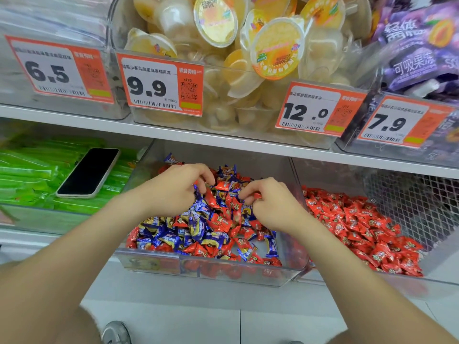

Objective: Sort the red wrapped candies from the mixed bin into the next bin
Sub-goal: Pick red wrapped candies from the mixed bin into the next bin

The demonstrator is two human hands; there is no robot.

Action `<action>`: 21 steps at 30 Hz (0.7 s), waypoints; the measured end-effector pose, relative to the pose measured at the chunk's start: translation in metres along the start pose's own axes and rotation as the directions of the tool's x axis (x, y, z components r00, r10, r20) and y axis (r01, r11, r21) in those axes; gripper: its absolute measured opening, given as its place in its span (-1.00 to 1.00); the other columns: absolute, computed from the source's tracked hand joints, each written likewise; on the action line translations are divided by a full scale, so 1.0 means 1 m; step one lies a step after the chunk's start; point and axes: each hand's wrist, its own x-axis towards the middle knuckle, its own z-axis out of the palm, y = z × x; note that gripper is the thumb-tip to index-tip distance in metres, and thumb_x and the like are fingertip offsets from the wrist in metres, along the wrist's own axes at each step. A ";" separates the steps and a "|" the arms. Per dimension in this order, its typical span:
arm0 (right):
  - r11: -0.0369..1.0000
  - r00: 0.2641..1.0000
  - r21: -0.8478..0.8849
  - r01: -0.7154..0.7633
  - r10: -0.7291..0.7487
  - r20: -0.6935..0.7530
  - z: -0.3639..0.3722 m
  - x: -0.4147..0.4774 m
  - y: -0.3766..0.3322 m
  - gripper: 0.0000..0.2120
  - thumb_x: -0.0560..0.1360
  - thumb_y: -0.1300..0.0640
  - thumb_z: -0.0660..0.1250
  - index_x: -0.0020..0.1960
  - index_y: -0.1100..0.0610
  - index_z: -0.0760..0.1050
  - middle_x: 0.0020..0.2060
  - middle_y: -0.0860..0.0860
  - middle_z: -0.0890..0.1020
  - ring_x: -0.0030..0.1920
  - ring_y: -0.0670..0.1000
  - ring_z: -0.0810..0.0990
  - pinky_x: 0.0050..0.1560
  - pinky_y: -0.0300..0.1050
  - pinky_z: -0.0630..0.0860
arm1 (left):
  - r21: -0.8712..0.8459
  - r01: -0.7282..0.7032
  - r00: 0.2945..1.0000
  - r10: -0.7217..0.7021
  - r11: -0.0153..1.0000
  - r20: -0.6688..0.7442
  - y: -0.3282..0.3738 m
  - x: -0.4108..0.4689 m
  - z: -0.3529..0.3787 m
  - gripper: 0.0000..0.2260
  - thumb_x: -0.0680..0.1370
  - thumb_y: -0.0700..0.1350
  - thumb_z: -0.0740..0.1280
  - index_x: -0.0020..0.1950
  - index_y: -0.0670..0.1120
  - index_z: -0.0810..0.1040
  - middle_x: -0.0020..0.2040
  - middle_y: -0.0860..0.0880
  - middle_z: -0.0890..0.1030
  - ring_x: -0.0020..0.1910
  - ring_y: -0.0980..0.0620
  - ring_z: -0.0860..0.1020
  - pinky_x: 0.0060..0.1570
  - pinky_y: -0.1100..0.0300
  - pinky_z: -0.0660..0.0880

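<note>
Two bare forearms are stretching up from the bottom edge toward the lower shelf; between them, at the very bottom, a grey shoe (116, 332) is showing on the pale floor. The left hand (178, 187) is hanging over the back half of the mixed bin (211, 271), its fingers curling down into the pile and their tips touching red and blue wrappers; whether they are gripping any piece cannot be told. The right hand (268, 202) is hovering near it on the right, thumb and fingertips pinching together on a red wrapped candy (256, 195), which is sitting just above the heap near the middle of the bin.

The mixed bin, a clear plastic tub, is holding loose red candies (221, 223) and blue wrapped candies (196, 232) jumbled together; the next bin (372, 286) is standing just beside it on the right and is holding only a red pile (360, 229), with white mesh (409, 202) showing behind it.

On the left, green packets (29, 175) are filling another bin; a dark phone (89, 172) is lying tilted on top of them.

On the upper shelf (223, 140), clear bins are holding yellow jelly cups (275, 45) and purple pouches (417, 58); orange price tags (161, 85) are hanging on their fronts, reading 6.5, 9.9, 12.0 and 7.9.
</note>
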 end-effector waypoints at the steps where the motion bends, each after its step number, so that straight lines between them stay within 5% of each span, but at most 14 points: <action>1: 1.000 0.999 -0.025 0.004 -0.003 0.034 0.002 0.000 -0.002 -0.60 0.51 0.39 0.19 0.19 0.14 0.66 -0.17 0.01 0.63 -0.26 0.00 0.55 -0.36 -0.24 0.44 | 0.021 -0.013 0.999 0.013 1.000 0.031 0.003 0.000 0.002 -0.52 0.54 -0.43 0.14 0.25 0.06 0.53 0.07 0.00 0.57 -0.05 0.09 0.52 -0.18 0.23 0.49; 3: 0.989 0.995 -0.141 0.049 -0.036 0.096 0.010 -0.002 -0.005 -0.66 0.52 0.19 0.35 0.29 0.09 0.60 -0.10 -0.04 0.54 -0.10 -0.02 0.49 -0.16 -0.21 0.41 | 0.100 -0.072 0.995 0.065 0.992 0.071 0.006 0.000 0.009 -0.65 0.59 -0.26 0.26 0.28 0.10 0.54 0.07 0.02 0.50 0.04 0.11 0.46 0.03 0.18 0.42; 7: 0.948 0.989 -0.299 0.114 -0.080 0.122 0.031 -0.001 0.000 -0.40 0.47 -0.12 0.56 0.39 0.10 0.45 0.05 0.07 0.52 0.13 0.12 0.51 0.10 0.04 0.53 | 0.299 -0.134 0.991 0.118 0.945 0.070 0.005 0.004 0.030 -0.63 0.60 0.07 0.43 0.39 0.09 0.53 0.17 0.05 0.41 0.22 0.01 0.43 0.28 0.08 0.41; 12: 0.939 0.990 -0.322 0.118 -0.085 0.115 0.030 0.005 0.005 -0.57 0.56 0.06 0.50 0.36 0.07 0.44 -0.14 0.04 0.50 0.16 0.19 0.55 0.05 0.11 0.57 | 0.430 -0.131 0.991 0.124 0.893 0.045 0.003 0.012 0.041 -0.83 0.66 0.04 0.37 0.20 0.01 0.58 0.12 0.01 0.52 0.15 -0.02 0.50 0.15 0.06 0.49; 17: 0.936 0.994 -0.353 -0.010 0.047 0.094 0.028 0.003 0.006 -0.21 0.23 -0.13 0.74 0.24 0.11 0.38 0.11 0.08 0.57 0.08 0.18 0.57 0.00 0.13 0.62 | 0.369 -0.124 0.988 0.149 0.921 -0.040 0.011 0.009 0.036 -0.89 0.67 -0.03 0.15 0.08 0.01 0.45 -0.15 0.04 0.49 -0.13 -0.03 0.50 -0.16 0.01 0.49; 21: 0.902 0.992 -0.431 -0.020 0.071 0.103 0.032 -0.003 0.002 -0.51 0.29 0.01 0.70 0.08 0.08 0.52 -0.06 0.04 0.61 -0.03 0.13 0.61 -0.07 0.04 0.63 | 0.411 -0.033 0.987 0.094 0.911 -0.129 0.019 0.005 0.033 -0.72 0.70 0.16 0.11 -0.12 0.05 0.39 -0.34 0.05 0.46 -0.36 0.07 0.43 -0.42 0.12 0.28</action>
